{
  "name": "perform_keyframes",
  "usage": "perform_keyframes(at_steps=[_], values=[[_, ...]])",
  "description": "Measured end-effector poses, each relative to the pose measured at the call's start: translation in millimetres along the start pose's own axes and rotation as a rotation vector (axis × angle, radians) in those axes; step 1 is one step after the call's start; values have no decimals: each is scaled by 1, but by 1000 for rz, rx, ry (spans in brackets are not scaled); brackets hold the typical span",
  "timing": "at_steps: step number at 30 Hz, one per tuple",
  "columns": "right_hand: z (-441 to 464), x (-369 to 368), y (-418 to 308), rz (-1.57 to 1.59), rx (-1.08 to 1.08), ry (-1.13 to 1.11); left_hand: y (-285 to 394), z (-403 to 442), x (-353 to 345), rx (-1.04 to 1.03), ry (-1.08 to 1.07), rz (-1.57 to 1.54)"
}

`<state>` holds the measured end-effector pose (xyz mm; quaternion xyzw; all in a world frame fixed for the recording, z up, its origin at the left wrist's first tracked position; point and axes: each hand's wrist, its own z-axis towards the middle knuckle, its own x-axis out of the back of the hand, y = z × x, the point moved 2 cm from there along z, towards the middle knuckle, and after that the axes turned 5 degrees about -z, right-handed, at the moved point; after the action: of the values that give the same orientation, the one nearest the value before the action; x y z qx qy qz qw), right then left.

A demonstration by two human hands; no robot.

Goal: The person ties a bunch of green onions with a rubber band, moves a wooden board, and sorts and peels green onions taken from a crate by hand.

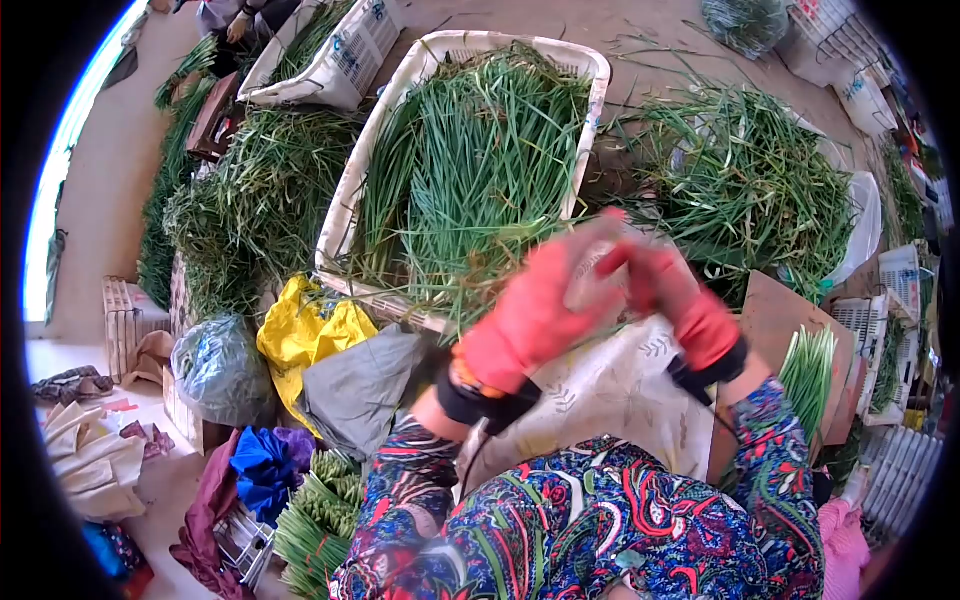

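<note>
My left hand (545, 312), in a red glove, is raised over the near edge of a white plastic crate (335, 215). My right hand (685, 295), gloved the same way, meets it just right of the crate, above a pale leaf-patterned cloth (640, 405) over my lap. Both hands are smeared by motion, and I cannot make out whether anything is between the fingers. Long green chive-like stalks (470, 170) fill the crate, lying mostly lengthwise. A few loose blades hang over its near rim beside my left hand.
Heaps of loose green leaves lie left (265, 170) and right (750, 180) of the crate. Tied bundles (315, 525) stand lower left; another bunch (808, 375) rests by cardboard (785, 310) at right. Yellow (310, 335) and grey (360, 380) cloths lie nearby. Another person's hand (238, 27) shows top left.
</note>
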<state>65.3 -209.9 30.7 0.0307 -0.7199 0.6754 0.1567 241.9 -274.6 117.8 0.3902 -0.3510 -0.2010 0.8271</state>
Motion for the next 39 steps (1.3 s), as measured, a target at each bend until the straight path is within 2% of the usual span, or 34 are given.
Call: perform_keyframes(at_steps=[1, 2, 3, 4, 5, 7, 10, 11, 13, 14, 16, 17, 18, 19, 20, 23, 25, 27, 29, 31, 32, 35, 37, 39], values=[[10, 32, 4, 62, 67, 113, -28, -4, 11, 102, 37, 2], [10, 73, -6, 620, -121, 174, -55, -10, 22, 291, 9, 66], [25, 141, 58, 1271, -33, -26, -88, -20, 27, 476, 38, 129], [24, 185, 51, 1286, 2, 283, -108, -23, 30, 622, 52, 198], [21, 229, 44, 1239, 33, 591, -126, -24, 27, 593, 14, 355], [10, 266, 11, 1223, 29, 634, -165, -33, 15, 524, -76, 662], [10, 266, -8, 1121, -140, 392, -183, -43, 6, 516, -158, 760], [15, 250, -3, 581, -81, 343, -185, -44, 6, 515, -199, 771], [33, 171, 6, 436, -313, 265, -181, -46, 7, 390, 11, 653], [33, 121, -16, 397, -443, 130, -171, -43, 10, 365, 90, 585], [41, 41, -36, 195, -491, 24, -137, -35, 23, 326, 160, 512], [37, 20, -19, 268, -302, -83, -120, -29, 27, 332, 131, 465], [40, -4, -27, 269, -280, -134, -102, -24, 29, 339, 107, 418], [47, -20, -35, 288, -369, -202, -89, -22, 31, 347, 87, 372], [49, -33, -48, 326, -404, -184, -77, -20, 31, 195, 116, 388], [43, -36, -69, 412, -314, -207, -53, -15, 24, 121, 107, 307], [28, -13, -85, 391, -222, -54, -42, -17, 17, 164, 82, 253], [6, 22, -91, 207, -220, 87, -34, -21, 8, 185, 57, 239], [-11, 53, -92, 98, -241, 173, -46, -28, 4, 422, 23, 100], [-21, 69, -89, 155, -242, 269, -44, -25, 4, 472, 93, 18], [-26, 74, -89, 182, -240, 314, -38, -21, 5, 467, 52, 78], [-28, 35, -99, -50, -225, 156, -25, -16, 1, 380, -58, 318], [-22, 8, -104, -343, -173, 83, -17, -14, -3, 364, -133, 453], [-8, -11, -95, -97, -288, 71, -11, -18, -5, 333, -141, 488]])
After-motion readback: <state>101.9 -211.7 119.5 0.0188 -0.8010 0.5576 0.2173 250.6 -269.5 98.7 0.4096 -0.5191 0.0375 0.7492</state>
